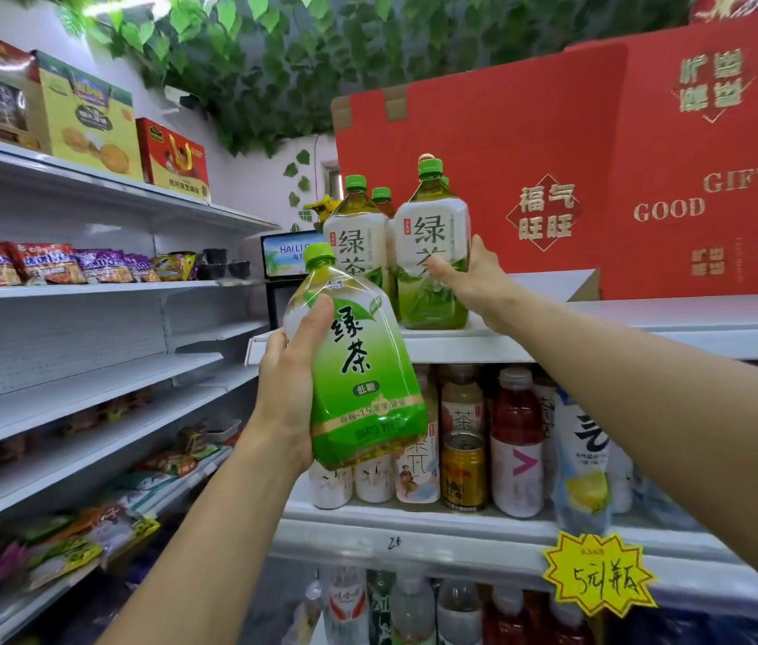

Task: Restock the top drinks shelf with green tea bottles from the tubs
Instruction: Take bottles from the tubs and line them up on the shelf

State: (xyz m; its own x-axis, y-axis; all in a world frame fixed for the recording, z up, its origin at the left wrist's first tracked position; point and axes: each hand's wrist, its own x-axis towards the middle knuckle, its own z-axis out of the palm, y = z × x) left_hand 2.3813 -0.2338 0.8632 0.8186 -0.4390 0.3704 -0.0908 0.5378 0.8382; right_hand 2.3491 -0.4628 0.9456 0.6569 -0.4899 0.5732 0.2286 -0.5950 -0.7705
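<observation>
Left hand (pixel 285 384) grip holds a green tea bottle (pixel 363 365) aloft. Right hand (pixel 472 279) grip clasps a second bottle (pixel 432 253) standing on the white top shelf (pixel 646 335). Red gift boxes (pixel 600 169) stand behind.

So up on the top shelf (pixel 646 314) we've got a few tea bottles (pixel 358 235) standing at the left end, gift boxes (pixel 600 179) right behind and to the right of them. Our right hand (pixel 470 277) holds the front bottle (pixel 432 253) there. Our left hand (pixel 288 379) holds another bottle (pixel 358 365) lower, in front of the shelf edge. Mixed drinks (pixel 516 439) sit one shelf below, snack shelves (pixel 88 281) off to the left.
</observation>
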